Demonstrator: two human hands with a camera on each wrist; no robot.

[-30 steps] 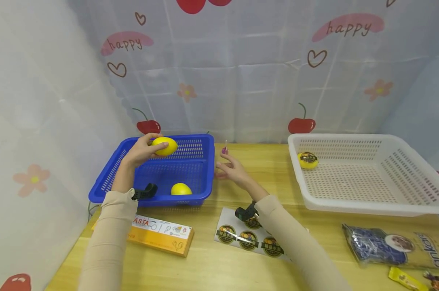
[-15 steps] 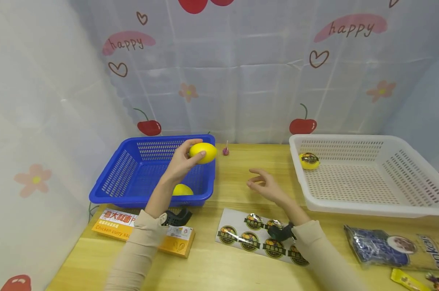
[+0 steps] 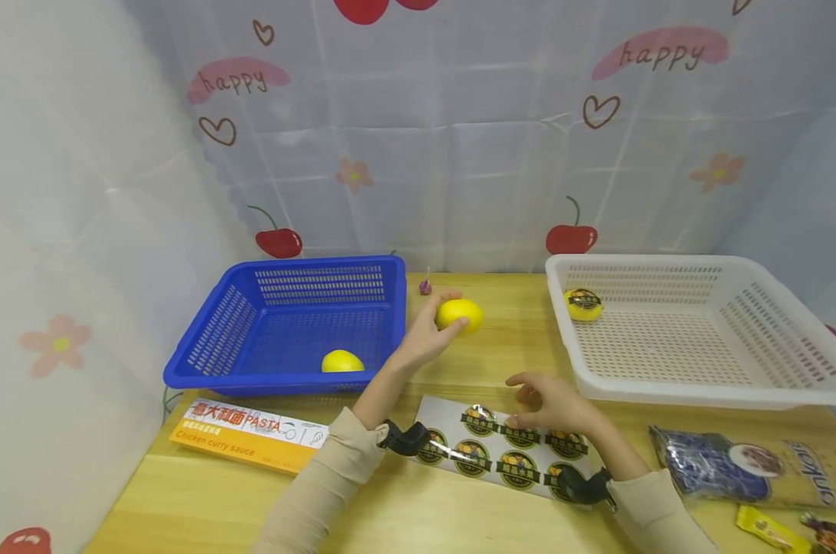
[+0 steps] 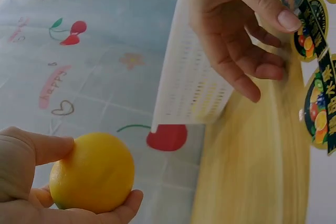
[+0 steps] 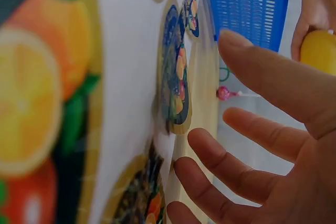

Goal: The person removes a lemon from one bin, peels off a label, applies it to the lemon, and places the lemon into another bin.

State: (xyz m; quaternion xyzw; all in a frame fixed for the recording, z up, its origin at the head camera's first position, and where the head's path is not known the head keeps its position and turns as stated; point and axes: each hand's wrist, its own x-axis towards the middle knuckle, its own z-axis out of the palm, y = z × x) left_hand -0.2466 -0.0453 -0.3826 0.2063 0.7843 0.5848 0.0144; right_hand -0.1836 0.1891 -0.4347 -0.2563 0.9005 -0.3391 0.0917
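My left hand (image 3: 423, 336) holds a yellow lemon (image 3: 459, 315) between thumb and fingers, over the table to the right of the blue basket (image 3: 279, 382). In the left wrist view the lemon (image 4: 94, 174) shows plain, with no label on the side seen. My right hand (image 3: 553, 404) hovers at the back edge of a white sticker sheet (image 3: 432, 413), which bears several round black-and-gold fruit labels. Its fingers are spread and loosely bent, with nothing between them in the right wrist view. One more lemon (image 3: 342, 361) lies in the blue basket.
A white basket (image 3: 563, 338) at the right contains a lemon (image 3: 584, 305) with a label stuck on it. A wrapped lollipop (image 3: 425, 287) stands behind my left hand. A pasta box (image 3: 245, 438) lies front left; a noodle bag (image 3: 757, 469) and small wrapped snacks (image 3: 771, 531) lie front right.
My left hand has carried the lemon out from above the blue basket, rightward and nearer. My right hand has moved right and toward me, from beside the lollipop to the sticker sheet.
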